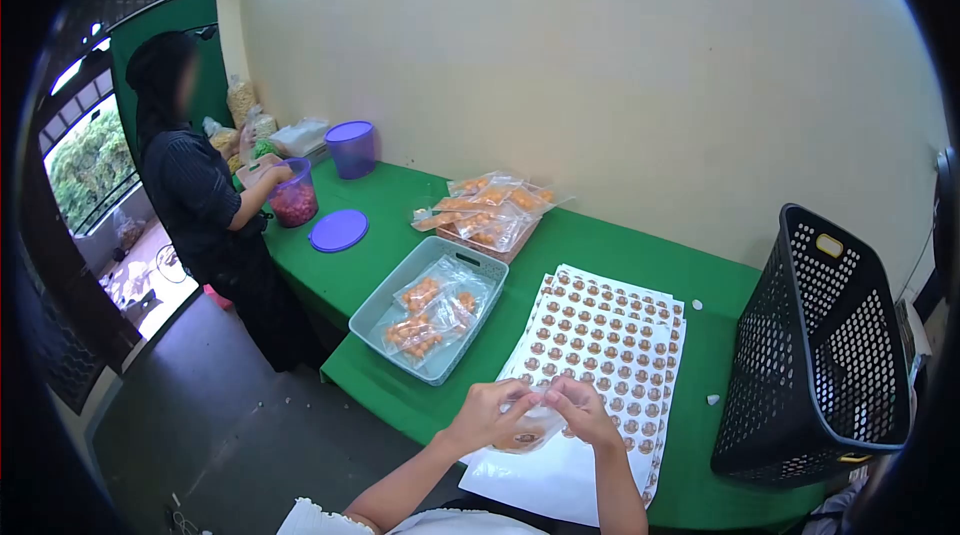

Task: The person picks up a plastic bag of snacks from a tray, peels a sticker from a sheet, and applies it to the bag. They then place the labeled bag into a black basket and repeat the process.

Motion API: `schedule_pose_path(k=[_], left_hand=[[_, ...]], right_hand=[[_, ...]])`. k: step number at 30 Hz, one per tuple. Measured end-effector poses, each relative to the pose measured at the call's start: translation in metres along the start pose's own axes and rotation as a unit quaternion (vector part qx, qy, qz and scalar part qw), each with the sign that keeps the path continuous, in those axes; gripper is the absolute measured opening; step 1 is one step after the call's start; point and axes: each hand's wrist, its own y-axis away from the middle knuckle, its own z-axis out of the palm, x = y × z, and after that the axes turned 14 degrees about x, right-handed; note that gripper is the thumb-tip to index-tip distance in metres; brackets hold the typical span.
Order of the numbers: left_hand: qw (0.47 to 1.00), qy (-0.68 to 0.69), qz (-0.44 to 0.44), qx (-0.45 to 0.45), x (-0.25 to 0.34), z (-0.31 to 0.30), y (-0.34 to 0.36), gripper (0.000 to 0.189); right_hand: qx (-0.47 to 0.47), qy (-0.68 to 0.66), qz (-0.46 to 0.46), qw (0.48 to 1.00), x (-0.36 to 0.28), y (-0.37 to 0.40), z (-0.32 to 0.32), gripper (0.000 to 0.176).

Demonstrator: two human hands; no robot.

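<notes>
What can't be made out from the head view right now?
- Top edge of the packet: hidden behind the fingers of the left hand and right hand.
- Wording on the label sheets: too small.
- Floor of the black basket: hidden by its side.
- Dark object at far right: cut off by the picture's edge.

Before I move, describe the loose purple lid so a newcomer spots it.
Find the green-covered table, then its end near the person in dark clothes. The round purple lid lies there between the open tub and the grey tray. It's loose; the other purple lid caps a tub.
</notes>
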Motion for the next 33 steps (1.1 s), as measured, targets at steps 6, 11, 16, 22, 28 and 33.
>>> schedule_pose_path(k=[6,11,16,22,28,33], left_hand=[[0.97,-0.074,0.205,-0.11,-0.006,-0.043,0.0,0.015],[0.889,-0.062,0.393,-0.229,0.024,-0.062,-0.003,0.021],[0.873,-0.049,0.405,-0.266,0.022,-0.06,-0.01,0.016],[0.869,0.04,0.415,-0.266,0.016,-0.043,-0.035,0.016],[0.897,0.414,0.069,-0.138,0.035,0.006,-0.084,0.051],[0.947,0.26,-0.052,-0.182,0.056,0.032,-0.073,0.041]], right_hand=[[-0.134,0.317,-0.308,0.887,-0.035,0.015,0.005,0.017],[-0.167,0.353,-0.383,0.837,-0.067,0.053,0.017,0.03],[-0.172,0.373,-0.342,0.845,-0.075,0.065,0.017,0.029],[-0.147,0.394,-0.314,0.851,-0.093,0.065,0.002,0.029],[0.087,0.244,-0.363,0.895,-0.157,0.01,-0.021,0.027],[0.221,0.128,-0.289,0.922,-0.151,0.015,-0.025,0.028]])
